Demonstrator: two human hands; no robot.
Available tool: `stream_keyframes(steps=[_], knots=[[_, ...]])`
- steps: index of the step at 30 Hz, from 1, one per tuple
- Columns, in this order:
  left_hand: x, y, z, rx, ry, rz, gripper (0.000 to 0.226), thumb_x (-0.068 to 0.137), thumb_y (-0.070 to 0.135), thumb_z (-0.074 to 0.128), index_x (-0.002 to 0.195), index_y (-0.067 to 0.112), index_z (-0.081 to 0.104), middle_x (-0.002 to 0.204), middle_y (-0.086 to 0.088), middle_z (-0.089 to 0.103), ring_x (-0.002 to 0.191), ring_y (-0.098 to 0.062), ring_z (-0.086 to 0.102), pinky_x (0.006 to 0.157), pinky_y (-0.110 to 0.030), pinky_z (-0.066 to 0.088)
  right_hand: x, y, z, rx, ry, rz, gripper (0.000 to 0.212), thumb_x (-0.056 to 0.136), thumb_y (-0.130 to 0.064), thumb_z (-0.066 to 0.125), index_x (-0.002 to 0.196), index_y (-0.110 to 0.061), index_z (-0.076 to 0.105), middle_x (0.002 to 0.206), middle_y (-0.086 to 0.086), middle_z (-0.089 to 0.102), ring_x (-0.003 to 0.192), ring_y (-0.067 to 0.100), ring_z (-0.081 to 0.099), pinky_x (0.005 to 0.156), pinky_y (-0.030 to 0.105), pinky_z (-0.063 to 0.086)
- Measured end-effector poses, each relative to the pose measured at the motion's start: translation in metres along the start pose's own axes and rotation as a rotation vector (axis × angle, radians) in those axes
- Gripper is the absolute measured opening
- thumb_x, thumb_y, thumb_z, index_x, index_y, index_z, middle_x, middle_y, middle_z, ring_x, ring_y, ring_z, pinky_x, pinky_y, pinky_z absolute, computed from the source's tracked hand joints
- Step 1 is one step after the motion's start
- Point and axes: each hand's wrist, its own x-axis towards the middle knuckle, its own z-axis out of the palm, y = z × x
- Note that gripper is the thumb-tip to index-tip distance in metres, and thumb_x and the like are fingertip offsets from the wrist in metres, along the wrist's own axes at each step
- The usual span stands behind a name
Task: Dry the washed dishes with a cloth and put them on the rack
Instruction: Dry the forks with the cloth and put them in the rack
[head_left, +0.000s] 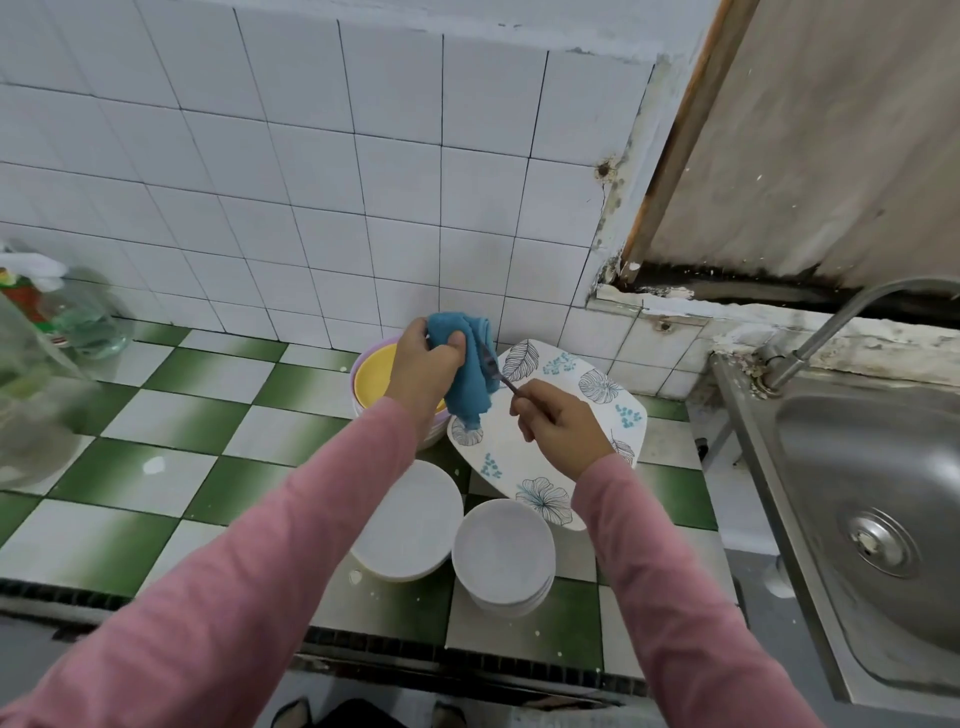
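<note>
Stands at a green-and-white tiled bench (182, 405) below a white tiled wall. Has at 9 o'clock, by the left edge, a clear bottle (83, 322), blurred. Has at 3 o'clock a steel sink (857, 467) with a bent tap (831, 332). Has in the middle, under the hands, a stack of coloured plates (374, 379), yellow on top, and just beside it at 3 o'clock a leaf-patterned tray (602, 387). Has at 6 o'clock from these a stack of white plates (410, 519) and close beside it a stack of white bowls (501, 551). Covers part of the white plates with the left sleeve.

Grips a blue cloth (467, 374) in the left hand (426, 364), fingers curled round it, thumb pressed on the fold. Wraps the cloth round the head of a fork (503, 383), above the tray. Pinches the fork's handle in the right hand (558, 421), fingers curled closed.
</note>
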Motion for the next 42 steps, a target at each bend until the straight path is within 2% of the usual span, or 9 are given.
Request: stream_keyframes(steps=[7, 13, 16, 19, 26, 28, 30, 33, 42], knots=[[0.015, -0.002, -0.017, -0.1, 0.138, -0.029, 0.03, 0.099, 0.022, 0.056, 0.127, 0.014, 0.048, 0.119, -0.003, 0.058, 0.111, -0.024, 0.057, 0.097, -0.043, 0.05, -0.01, 0.0, -0.011, 0.192, 0.095, 0.122, 0.004, 0.093, -0.018, 0.067, 0.091, -0.015, 0.065, 0.071, 0.002, 0.064, 0.054, 0.0, 0.05, 0.051, 0.012, 0.038], [0.009, -0.012, -0.017, -0.393, -0.005, -0.349, 0.041, 0.102, 0.029, 0.051, 0.137, 0.008, 0.046, 0.133, -0.014, 0.056, 0.116, -0.034, 0.058, 0.082, -0.05, 0.055, -0.015, -0.006, -0.012, 0.469, 0.27, 0.275, 0.007, 0.097, -0.025, 0.062, 0.094, -0.019, 0.064, 0.084, 0.001, 0.051, 0.044, 0.011, 0.047, 0.041, 0.018, 0.026], [0.002, -0.011, -0.007, -0.545, -0.09, -0.454, 0.03, 0.101, 0.029, 0.052, 0.121, 0.007, 0.054, 0.118, -0.014, 0.06, 0.1, -0.03, 0.062, 0.081, -0.046, 0.054, -0.016, -0.007, -0.01, 0.538, 0.334, 0.269, 0.016, 0.1, -0.023, 0.056, 0.092, -0.021, 0.07, 0.084, 0.004, 0.058, 0.065, 0.014, 0.061, 0.056, 0.03, 0.049], [0.0, -0.009, 0.005, -0.441, -0.163, -0.422, 0.038, 0.088, 0.032, 0.069, 0.115, 0.008, 0.057, 0.116, -0.015, 0.062, 0.102, -0.031, 0.063, 0.088, -0.048, 0.055, -0.02, -0.012, -0.014, 0.448, 0.388, 0.262, 0.022, 0.101, -0.021, 0.054, 0.088, -0.026, 0.071, 0.09, 0.009, 0.062, 0.08, 0.012, 0.061, 0.076, 0.025, 0.054], [-0.01, 0.005, 0.037, 0.106, -0.35, -0.143, 0.106, 0.04, 0.074, 0.083, 0.124, 0.015, 0.056, 0.114, -0.005, 0.068, 0.104, -0.024, 0.066, 0.087, -0.043, 0.055, -0.036, -0.037, -0.035, 0.369, 0.487, 0.269, 0.016, 0.099, -0.018, 0.057, 0.1, -0.022, 0.073, 0.081, 0.016, 0.06, 0.061, 0.022, 0.048, 0.049, 0.026, 0.041], [-0.014, 0.01, 0.048, 0.096, -0.426, -0.165, 0.092, 0.053, 0.071, 0.081, 0.123, 0.017, 0.055, 0.113, -0.005, 0.066, 0.103, -0.024, 0.065, 0.087, -0.042, 0.055, -0.042, -0.044, -0.044, 0.349, 0.534, 0.249, 0.012, 0.097, -0.014, 0.06, 0.101, -0.016, 0.072, 0.086, 0.023, 0.064, 0.068, 0.021, 0.052, 0.059, 0.021, 0.047], [-0.02, 0.016, 0.06, 0.064, -0.513, -0.163, 0.077, 0.065, 0.06, 0.081, 0.123, 0.015, 0.055, 0.113, -0.007, 0.066, 0.102, -0.026, 0.065, 0.081, -0.04, 0.055, -0.05, -0.048, -0.054, 0.338, 0.593, 0.243, 0.011, 0.095, -0.009, 0.063, 0.101, -0.008, 0.072, 0.089, 0.012, 0.068, 0.073, 0.012, 0.056, 0.068, 0.016, 0.049], [-0.031, 0.023, 0.082, 0.084, -0.628, -0.09, 0.079, 0.06, 0.05, 0.084, 0.121, 0.01, 0.056, 0.11, -0.011, 0.067, 0.096, -0.025, 0.067, 0.074, -0.037, 0.057, -0.069, -0.056, -0.07, 0.301, 0.678, 0.248, 0.01, 0.095, -0.005, 0.062, 0.1, -0.003, 0.07, 0.078, 0.0, 0.06, 0.064, 0.004, 0.053, 0.057, 0.009, 0.044], [-0.102, 0.015, 0.156, 0.154, -0.848, -0.126, 0.039, 0.089, 0.048, 0.065, 0.119, 0.027, 0.053, 0.114, -0.003, 0.063, 0.103, -0.024, 0.063, 0.093, -0.047, 0.053, -0.17, -0.058, -0.114, 0.24, 1.019, 0.303, 0.018, 0.094, -0.008, 0.064, 0.098, 0.009, 0.07, 0.082, 0.026, 0.061, 0.071, 0.018, 0.053, 0.059, 0.012, 0.046]])
